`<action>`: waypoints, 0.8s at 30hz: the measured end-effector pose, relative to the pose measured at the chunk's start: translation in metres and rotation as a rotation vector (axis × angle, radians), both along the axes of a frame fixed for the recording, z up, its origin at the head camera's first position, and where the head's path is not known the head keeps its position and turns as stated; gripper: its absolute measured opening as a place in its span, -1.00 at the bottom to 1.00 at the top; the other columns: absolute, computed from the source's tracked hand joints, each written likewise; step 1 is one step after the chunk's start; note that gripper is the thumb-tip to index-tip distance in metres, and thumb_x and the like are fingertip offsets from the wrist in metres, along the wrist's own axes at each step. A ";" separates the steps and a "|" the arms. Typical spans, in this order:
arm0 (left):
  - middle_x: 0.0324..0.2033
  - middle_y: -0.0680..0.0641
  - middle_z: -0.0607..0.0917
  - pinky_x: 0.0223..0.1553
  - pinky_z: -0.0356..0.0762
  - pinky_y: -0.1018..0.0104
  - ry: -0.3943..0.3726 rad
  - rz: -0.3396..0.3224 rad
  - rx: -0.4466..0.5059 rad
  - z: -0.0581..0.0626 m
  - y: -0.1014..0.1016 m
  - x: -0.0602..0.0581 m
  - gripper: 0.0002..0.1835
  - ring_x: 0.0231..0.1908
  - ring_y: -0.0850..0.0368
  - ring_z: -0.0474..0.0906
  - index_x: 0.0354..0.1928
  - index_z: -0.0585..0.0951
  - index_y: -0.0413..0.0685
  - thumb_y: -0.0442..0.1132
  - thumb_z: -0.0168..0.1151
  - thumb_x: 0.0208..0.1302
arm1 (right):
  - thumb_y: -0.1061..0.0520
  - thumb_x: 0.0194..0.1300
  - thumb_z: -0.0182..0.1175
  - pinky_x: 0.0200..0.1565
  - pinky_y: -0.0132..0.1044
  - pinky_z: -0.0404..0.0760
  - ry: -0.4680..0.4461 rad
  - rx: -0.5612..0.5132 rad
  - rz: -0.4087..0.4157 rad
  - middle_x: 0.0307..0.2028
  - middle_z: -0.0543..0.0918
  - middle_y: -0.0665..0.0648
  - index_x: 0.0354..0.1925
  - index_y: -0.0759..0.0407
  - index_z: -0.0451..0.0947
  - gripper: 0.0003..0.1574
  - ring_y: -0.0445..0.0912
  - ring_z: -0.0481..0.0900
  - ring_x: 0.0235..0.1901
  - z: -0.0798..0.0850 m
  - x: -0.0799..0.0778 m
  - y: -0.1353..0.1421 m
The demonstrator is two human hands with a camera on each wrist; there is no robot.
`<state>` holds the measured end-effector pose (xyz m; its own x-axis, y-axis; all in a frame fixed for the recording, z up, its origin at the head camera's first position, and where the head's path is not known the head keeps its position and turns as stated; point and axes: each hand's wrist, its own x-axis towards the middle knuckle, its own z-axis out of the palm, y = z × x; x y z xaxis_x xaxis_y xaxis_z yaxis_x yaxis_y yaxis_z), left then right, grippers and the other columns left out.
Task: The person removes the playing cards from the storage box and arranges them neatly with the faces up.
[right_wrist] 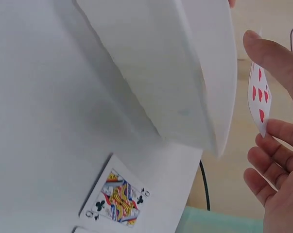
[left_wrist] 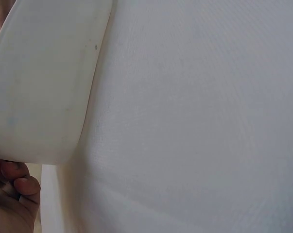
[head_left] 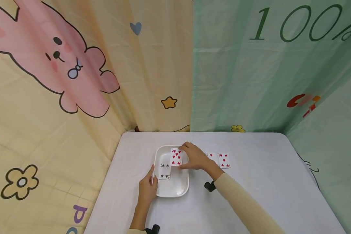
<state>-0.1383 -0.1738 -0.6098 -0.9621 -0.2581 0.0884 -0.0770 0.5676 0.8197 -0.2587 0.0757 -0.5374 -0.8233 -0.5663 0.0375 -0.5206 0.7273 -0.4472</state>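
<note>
A white tray (head_left: 172, 188) stands on the table, and my left hand (head_left: 147, 190) grips its left rim. In the left wrist view, curled fingers (left_wrist: 22, 187) lie at the tray's lower edge. My right hand (head_left: 194, 156) pinches a seven of hearts (head_left: 175, 157) by its edges above the tray's far part. The right wrist view shows this card bowed slightly between thumb and fingers (right_wrist: 280, 160). A clubs card (head_left: 164, 172), seemingly a four, lies face up in the tray, just left of and below the held card.
Right of the tray, a hearts card (head_left: 224, 160) lies on the white table (head_left: 251, 195) beside another hearts card (head_left: 211, 156) partly covered by my right hand. A queen of clubs (right_wrist: 118, 196) lies near the tray in the right wrist view. Curtains (head_left: 237, 81) hang behind the table.
</note>
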 end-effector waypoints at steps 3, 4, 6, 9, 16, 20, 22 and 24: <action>-0.61 0.05 0.36 -0.58 0.27 0.41 -0.002 0.000 -0.009 -0.002 0.000 0.000 -0.40 -0.60 0.26 0.24 0.48 0.45 0.04 -0.35 0.20 0.41 | -0.39 0.03 0.52 0.32 0.02 0.52 0.000 -0.007 -0.035 0.29 0.48 0.12 0.39 0.07 0.45 0.09 0.04 0.48 0.26 0.006 -0.004 0.020; -0.61 0.05 0.36 -0.58 0.28 0.41 -0.002 0.000 -0.010 -0.002 0.000 0.000 -0.40 -0.60 0.26 0.24 0.48 0.45 0.04 -0.35 0.20 0.41 | -0.39 0.04 0.52 0.32 0.03 0.51 0.002 -0.006 -0.050 0.30 0.48 0.12 0.40 0.06 0.45 0.09 0.05 0.47 0.27 0.008 -0.006 0.029; -0.61 0.04 0.36 -0.57 0.28 0.41 0.001 0.001 -0.008 -0.002 0.000 -0.001 -0.39 -0.60 0.25 0.25 0.48 0.45 0.05 -0.35 0.21 0.41 | -0.37 0.05 0.52 0.32 0.08 0.51 0.009 -0.006 -0.084 0.32 0.46 0.13 0.41 0.05 0.43 0.10 0.08 0.46 0.29 0.010 -0.010 0.049; -0.62 0.04 0.36 -0.56 0.29 0.42 -0.002 0.000 -0.003 -0.002 -0.001 -0.001 -0.39 -0.60 0.25 0.25 0.48 0.45 0.07 -0.35 0.20 0.41 | -0.32 0.07 0.52 0.32 0.17 0.48 0.017 0.000 -0.132 0.35 0.44 0.18 0.45 0.07 0.39 0.10 0.14 0.42 0.33 0.011 -0.015 0.083; -0.62 0.04 0.36 -0.57 0.30 0.42 -0.007 -0.010 -0.003 -0.002 -0.001 -0.001 -0.39 -0.60 0.26 0.26 0.49 0.44 0.07 -0.35 0.19 0.42 | -0.17 0.12 0.51 0.31 0.35 0.36 -0.001 0.085 -0.240 0.37 0.39 0.31 0.47 0.16 0.34 0.07 0.27 0.35 0.34 0.003 -0.013 0.169; -0.61 0.04 0.36 -0.57 0.29 0.42 0.011 0.000 -0.010 -0.005 -0.001 -0.002 -0.39 -0.60 0.27 0.25 0.49 0.45 0.06 -0.36 0.19 0.41 | -0.09 0.10 0.52 0.25 0.38 0.37 -0.035 0.129 -0.286 0.34 0.38 0.38 0.45 0.22 0.35 0.06 0.32 0.34 0.31 -0.008 -0.006 0.201; -0.62 0.05 0.36 -0.58 0.28 0.42 0.021 0.007 -0.012 -0.006 0.000 -0.002 -0.39 -0.61 0.28 0.24 0.48 0.46 0.05 -0.37 0.19 0.40 | -0.08 0.08 0.53 0.23 0.38 0.37 -0.047 0.155 -0.304 0.33 0.39 0.39 0.44 0.23 0.36 0.06 0.32 0.35 0.30 -0.015 -0.002 0.211; -0.62 0.06 0.35 -0.59 0.28 0.42 0.027 0.008 -0.009 -0.006 0.001 -0.002 -0.40 -0.62 0.29 0.23 0.47 0.46 0.04 -0.37 0.19 0.39 | -0.09 0.06 0.55 0.22 0.39 0.38 -0.055 0.176 -0.314 0.31 0.41 0.39 0.43 0.24 0.37 0.06 0.33 0.36 0.30 -0.023 0.002 0.220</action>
<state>-0.1401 -0.1726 -0.6163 -0.9571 -0.2652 0.1171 -0.0594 0.5747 0.8162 -0.2568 0.2957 -0.5600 -0.9562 -0.2796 -0.0868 -0.2387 0.9162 -0.3219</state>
